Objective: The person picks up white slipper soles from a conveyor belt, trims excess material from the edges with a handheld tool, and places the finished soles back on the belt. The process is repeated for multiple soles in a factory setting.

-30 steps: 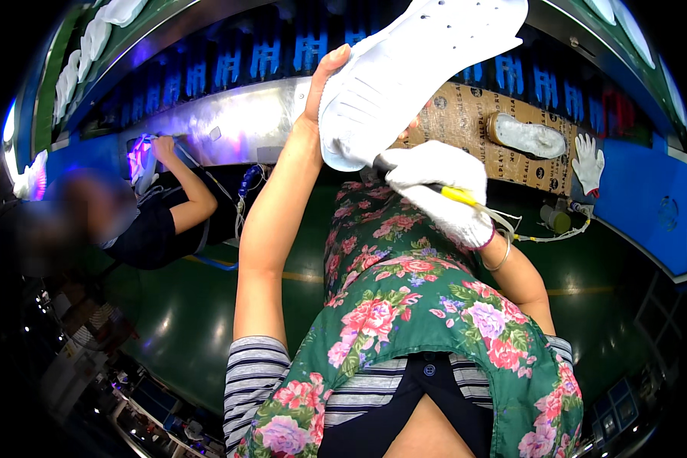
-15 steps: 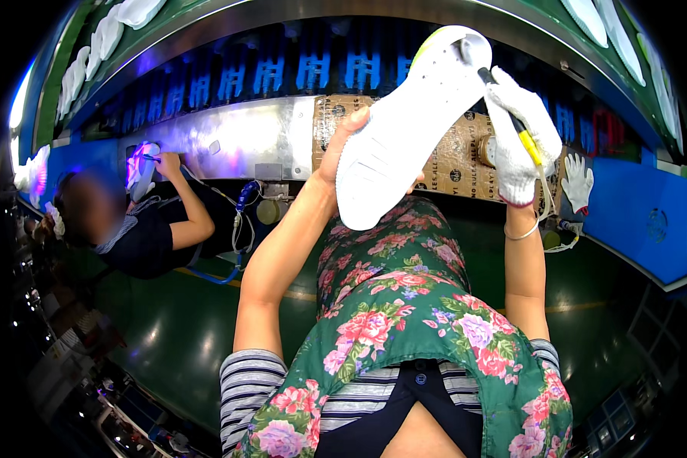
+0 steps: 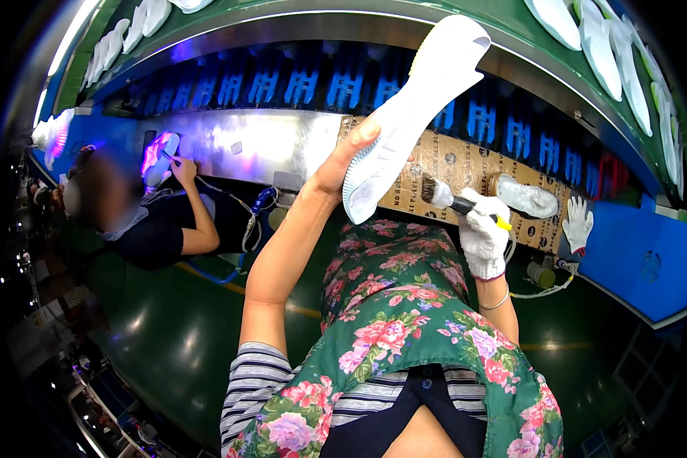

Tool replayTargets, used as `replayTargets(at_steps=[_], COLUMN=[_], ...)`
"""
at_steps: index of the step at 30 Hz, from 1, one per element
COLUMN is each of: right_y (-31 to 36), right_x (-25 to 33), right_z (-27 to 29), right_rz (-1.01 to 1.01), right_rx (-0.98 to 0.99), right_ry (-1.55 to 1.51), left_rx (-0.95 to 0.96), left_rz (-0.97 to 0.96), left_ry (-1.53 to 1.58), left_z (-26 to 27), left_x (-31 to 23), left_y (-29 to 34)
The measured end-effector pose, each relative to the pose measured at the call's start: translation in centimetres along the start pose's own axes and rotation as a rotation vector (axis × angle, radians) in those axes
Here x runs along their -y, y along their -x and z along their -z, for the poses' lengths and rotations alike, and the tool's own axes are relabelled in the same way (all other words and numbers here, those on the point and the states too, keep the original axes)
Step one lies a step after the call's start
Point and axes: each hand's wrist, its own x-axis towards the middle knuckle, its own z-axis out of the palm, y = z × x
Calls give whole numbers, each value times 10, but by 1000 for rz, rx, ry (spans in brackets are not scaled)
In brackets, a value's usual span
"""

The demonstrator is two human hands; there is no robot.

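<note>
My bare left hand (image 3: 346, 159) grips a white shoe sole (image 3: 414, 114) by its lower side edge, fingers hidden behind it. The sole is held up and tilted, its far end reaching over the machine's metal edge. In a white knit glove, my right hand (image 3: 484, 238) is closed around the dark handle of a brush (image 3: 440, 192). The brush's whitish bristles point left, below the sole and apart from it. A yellow piece and a thin hose or cord show at my right hand. Beyond it sits a shallow dish (image 3: 525, 197) coated with white material.
Printed brown covering (image 3: 466, 159) lies on the bench beside a bare metal strip (image 3: 282, 143). A loose white glove (image 3: 578, 223) lies at right near a blue panel (image 3: 633, 252). Green conveyor belts carry white soles (image 3: 617, 57). At left, a co-worker (image 3: 168, 221) handles another sole.
My right hand and the brush have come away from the sole, down and to the left. The sole has turned more edge-on, and the white-coated dish now shows.
</note>
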Motion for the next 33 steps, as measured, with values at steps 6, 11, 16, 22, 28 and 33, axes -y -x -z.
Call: replayTargets(at_steps=[6,11,16,22,28,33], right_y=[-1,8,11,13,13,8], right_x=[-11,-23,-44,-58,-61,-59], right_z=[14,20,25,18,27,12], right_rz=[-61,-29,-17,-104,-84,-110], right_rx=[-145,-256,-338,-324,-413,-415], right_ry=[-212,-149,-87,17,54,25], left_rx=[82,455,854,165,-204,-580], left_rz=[-34,-177,-275,-291,-592,-583], left_ry=[113,442,442,781,-135,-1514], left_z=[6,5,9,-16,-43,3], left_x=[-22,-59,-120,-77,-61,-117], left_y=[3,-1,-83,-150,-123,-194])
